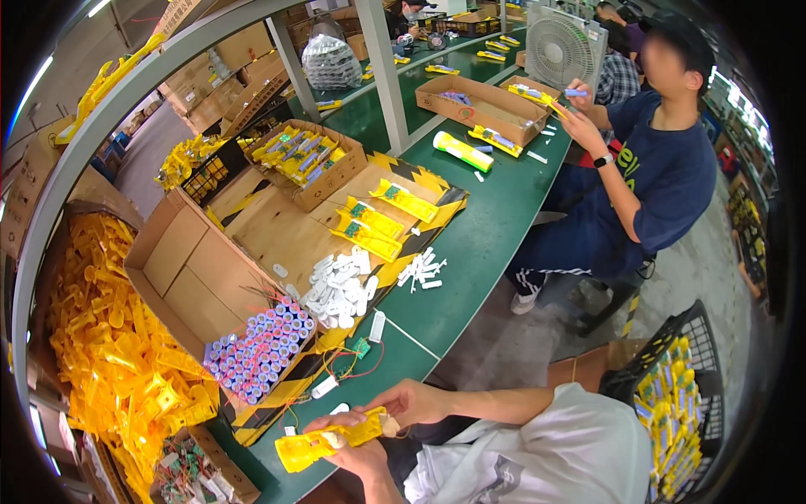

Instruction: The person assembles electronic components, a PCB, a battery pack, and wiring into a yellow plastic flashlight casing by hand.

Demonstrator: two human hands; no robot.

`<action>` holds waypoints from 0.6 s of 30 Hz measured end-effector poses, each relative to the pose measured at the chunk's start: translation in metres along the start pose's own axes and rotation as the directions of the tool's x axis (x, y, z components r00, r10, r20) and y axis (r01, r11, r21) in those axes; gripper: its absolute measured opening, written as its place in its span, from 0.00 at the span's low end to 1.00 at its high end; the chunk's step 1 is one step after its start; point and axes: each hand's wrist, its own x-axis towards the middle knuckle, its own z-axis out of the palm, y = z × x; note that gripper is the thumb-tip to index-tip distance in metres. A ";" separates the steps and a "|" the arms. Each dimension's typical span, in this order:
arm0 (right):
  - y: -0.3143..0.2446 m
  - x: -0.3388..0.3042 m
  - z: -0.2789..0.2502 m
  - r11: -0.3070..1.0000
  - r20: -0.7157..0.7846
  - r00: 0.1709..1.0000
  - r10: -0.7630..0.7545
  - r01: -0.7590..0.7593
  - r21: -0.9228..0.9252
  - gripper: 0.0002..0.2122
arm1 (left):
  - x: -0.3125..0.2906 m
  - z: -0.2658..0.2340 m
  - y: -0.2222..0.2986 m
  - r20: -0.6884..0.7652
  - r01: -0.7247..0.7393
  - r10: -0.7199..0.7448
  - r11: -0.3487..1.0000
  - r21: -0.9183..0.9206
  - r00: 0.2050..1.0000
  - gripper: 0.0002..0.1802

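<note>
Bench edge [467, 312] near yellow casing [304, 451]

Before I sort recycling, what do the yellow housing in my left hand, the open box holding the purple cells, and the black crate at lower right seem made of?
Yellow housing: probably plastic, with a glossy sheen and molded contours.
Open box: cardboard, by its matte brown panels and fold lines.
Black crate: likely plastic, dull, judging by its lattice sides, though coated metal is possible.

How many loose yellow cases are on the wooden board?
3 in a row: the far case, the middle case and the near case, closest to the white parts. More may be hidden.
</note>
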 end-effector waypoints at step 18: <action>-0.007 -0.007 0.019 0.843 -0.255 0.908 -0.332 0.165 -0.512 0.14 | -0.010 0.006 -0.001 0.524 -0.653 0.395 0.531 0.540 0.755 0.24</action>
